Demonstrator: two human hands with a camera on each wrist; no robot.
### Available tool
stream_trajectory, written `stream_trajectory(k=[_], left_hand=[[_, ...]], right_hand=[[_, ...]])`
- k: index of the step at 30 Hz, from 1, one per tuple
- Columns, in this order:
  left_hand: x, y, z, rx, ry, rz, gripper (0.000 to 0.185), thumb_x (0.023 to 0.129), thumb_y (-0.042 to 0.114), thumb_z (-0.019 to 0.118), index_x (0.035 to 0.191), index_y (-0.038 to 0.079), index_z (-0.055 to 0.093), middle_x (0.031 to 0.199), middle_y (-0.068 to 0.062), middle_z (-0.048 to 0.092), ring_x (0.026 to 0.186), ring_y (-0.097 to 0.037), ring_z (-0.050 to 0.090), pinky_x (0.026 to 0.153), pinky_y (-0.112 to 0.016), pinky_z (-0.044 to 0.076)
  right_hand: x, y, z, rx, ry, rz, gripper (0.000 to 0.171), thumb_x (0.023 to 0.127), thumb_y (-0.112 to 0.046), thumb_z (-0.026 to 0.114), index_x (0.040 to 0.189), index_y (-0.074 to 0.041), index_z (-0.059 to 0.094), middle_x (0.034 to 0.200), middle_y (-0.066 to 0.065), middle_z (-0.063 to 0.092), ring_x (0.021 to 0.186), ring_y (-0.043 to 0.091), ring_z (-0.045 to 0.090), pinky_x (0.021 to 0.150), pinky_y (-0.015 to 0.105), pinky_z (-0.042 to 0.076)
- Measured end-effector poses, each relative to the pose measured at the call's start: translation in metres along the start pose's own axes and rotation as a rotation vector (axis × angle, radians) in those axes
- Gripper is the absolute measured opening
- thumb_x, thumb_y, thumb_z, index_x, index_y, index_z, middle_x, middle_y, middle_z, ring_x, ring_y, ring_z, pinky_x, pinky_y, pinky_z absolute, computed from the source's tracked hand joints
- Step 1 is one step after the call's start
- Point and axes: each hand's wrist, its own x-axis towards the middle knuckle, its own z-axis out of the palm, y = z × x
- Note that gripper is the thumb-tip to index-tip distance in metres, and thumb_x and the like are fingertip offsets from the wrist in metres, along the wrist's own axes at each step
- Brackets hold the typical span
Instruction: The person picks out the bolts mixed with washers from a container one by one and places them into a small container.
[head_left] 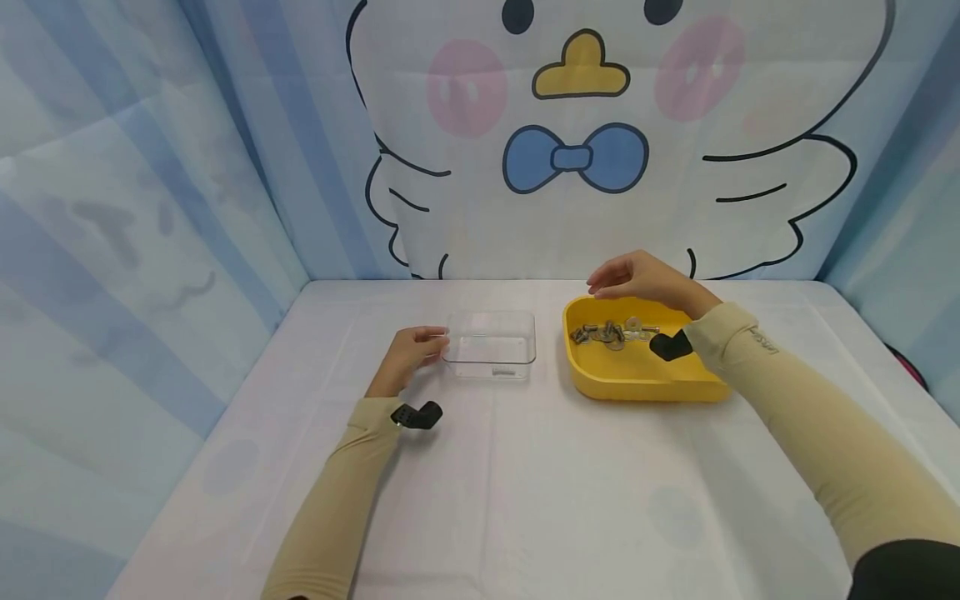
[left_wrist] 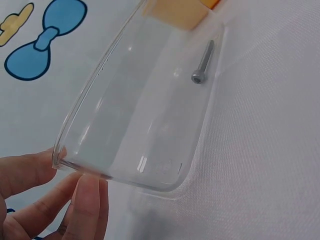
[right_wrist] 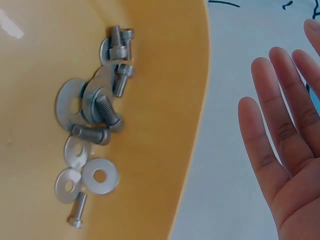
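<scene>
On the left, a clear plastic box (head_left: 489, 343) stands on the table, and my left hand (head_left: 408, 358) pinches the rim at its left end between thumb and fingers. A single socket-head screw (left_wrist: 204, 62) lies inside the box. Over the far rim of the yellow tray (head_left: 648, 390) hovers my right hand (head_left: 647, 277), its fingers extended and holding nothing. Several short socket-head screws (right_wrist: 108, 114) lie heaped in the tray among large flat washers (right_wrist: 70, 104). Apart from the heap, smaller washers (right_wrist: 100, 176) lie beside a thin screw (right_wrist: 78, 211).
A white cloth covers the table (head_left: 525, 492). Behind it hangs a printed curtain (head_left: 570, 225) with a cartoon bird, and another curtain (head_left: 135, 250) runs along the left. The tray stands a short way right of the clear box.
</scene>
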Motion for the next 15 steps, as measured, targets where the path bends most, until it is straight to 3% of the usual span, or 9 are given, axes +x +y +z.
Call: stream_trajectory(k=[15], left_hand=[[0.000, -0.001, 0.000, -0.015, -0.002, 0.004, 0.037, 0.091, 0.010, 0.060, 0.127, 0.001, 0.056, 0.127, -0.017, 0.056, 0.092, -0.011, 0.057, 0.094, -0.030, 0.051]], right_hand=[[-0.008, 0.034, -0.002, -0.034, 0.020, 0.062, 0.037, 0.089, -0.024, 0.066, 0.118, -0.001, 0.062, 0.118, 0.017, 0.064, 0.105, 0.028, 0.060, 0.093, 0.037, 0.052]])
